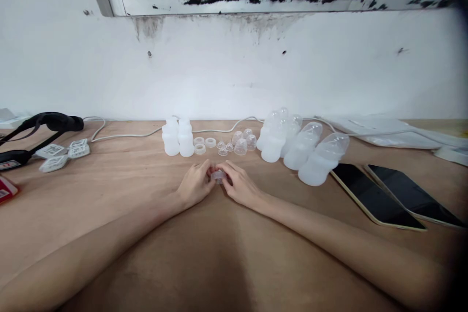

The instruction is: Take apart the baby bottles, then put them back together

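Note:
Between my two hands is a small translucent bottle collar ring (218,174), with a clear piece like a nipple showing below it. My left hand (197,183) pinches its left side and my right hand (239,183) its right side, just above the table. The fingers partly hide it. Beyond my hands lie several loose collar rings (199,148), several clear nipples (223,150) and several clear dome caps (240,147). White bottle bodies (185,144) stand behind to the left. Bottles with clear caps (317,158) stand in a group to the right.
Two phones (376,197) lie on the wooden table (146,263) at right. A plastic bag (380,129) and a white cable (127,135) run along the wall. At left are a black strap-like device (51,122), white labelled packets (54,162) and a red object (6,189).

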Demonstrator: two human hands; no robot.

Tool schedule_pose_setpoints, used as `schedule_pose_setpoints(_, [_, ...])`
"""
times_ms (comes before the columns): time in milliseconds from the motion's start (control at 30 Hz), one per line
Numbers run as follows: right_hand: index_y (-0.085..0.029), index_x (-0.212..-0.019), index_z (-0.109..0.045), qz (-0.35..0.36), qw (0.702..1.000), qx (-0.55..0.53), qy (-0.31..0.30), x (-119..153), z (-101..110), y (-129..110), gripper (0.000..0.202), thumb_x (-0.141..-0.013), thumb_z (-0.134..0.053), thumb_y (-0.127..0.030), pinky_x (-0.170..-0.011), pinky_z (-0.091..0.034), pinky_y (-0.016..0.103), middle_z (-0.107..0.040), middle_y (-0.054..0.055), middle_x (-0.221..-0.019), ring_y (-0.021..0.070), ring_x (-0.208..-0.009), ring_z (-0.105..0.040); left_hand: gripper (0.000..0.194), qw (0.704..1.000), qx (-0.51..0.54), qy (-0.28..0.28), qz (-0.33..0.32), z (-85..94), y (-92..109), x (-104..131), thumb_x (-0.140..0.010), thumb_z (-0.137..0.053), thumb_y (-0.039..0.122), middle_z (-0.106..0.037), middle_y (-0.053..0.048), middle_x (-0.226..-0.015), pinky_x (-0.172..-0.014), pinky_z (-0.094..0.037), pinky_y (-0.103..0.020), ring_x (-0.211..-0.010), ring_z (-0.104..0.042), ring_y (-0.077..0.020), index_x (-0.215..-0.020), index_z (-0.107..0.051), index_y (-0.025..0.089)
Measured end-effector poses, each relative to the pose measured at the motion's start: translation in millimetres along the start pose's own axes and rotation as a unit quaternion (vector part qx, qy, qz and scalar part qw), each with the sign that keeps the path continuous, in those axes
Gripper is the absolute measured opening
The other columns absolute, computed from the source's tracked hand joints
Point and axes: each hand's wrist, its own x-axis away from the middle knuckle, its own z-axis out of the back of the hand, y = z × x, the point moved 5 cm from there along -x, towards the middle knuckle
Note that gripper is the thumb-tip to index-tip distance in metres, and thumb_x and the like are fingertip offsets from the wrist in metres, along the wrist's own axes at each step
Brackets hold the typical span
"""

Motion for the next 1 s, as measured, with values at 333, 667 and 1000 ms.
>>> schedule_pose_setpoints(333, [-0.016, -0.1, -0.048, 0.012, 0.999, 0.018, -0.043, -0.9, 1.0, -0.6, 0.027, -0.073, -0.042, -0.012, -0.068, -0.039, 0.026, -0.045, 0.005, -0.087, 0.0128, -0.074, -0.045, 0.012, 1.0, 0.026, -0.01, -0.009, 0.1, -1.2, 1.8, -0.07, -0.054, 0.021, -0.057, 0.002, -0.076, -0.069, -0.036, -0.027, -0.072, -0.052, -0.0132, -0.078, -0.046, 0.017])
schedule_pose_setpoints(667, [-0.015, -0.097, -0.05, 0.003, 0.998, 0.027, -0.051, -0.5, -2.1, -2.1, 0.026, -0.076, -0.037, -0.008, -0.071, -0.039, 0.026, -0.044, 0.005, -0.085, 0.0131, -0.075, -0.046, 0.007, 0.999, 0.046, 0.001, 0.006, 0.6, 0.8, -1.1, -0.069, -0.049, 0.019, -0.051, 0.004, -0.061, -0.049, -0.031, -0.021, -0.053, -0.046, -0.0091, -0.07, -0.042, 0.017])
schedule_pose_setpoints(1000, [-0.016, -0.102, -0.05, -0.01, 1.0, 0.009, -0.006, -1.8, 1.4, 1.3, 0.026, -0.08, -0.037, -0.012, -0.072, -0.039, 0.028, -0.046, 0.006, -0.085, 0.0137, -0.076, -0.046, 0.01, 0.999, 0.036, 0.03, -0.016, 3.1, -0.2, -0.1, -0.071, -0.046, 0.016, -0.057, 0.0, -0.079, -0.068, -0.038, -0.025, -0.073, -0.052, -0.0133, -0.081, -0.045, 0.017])
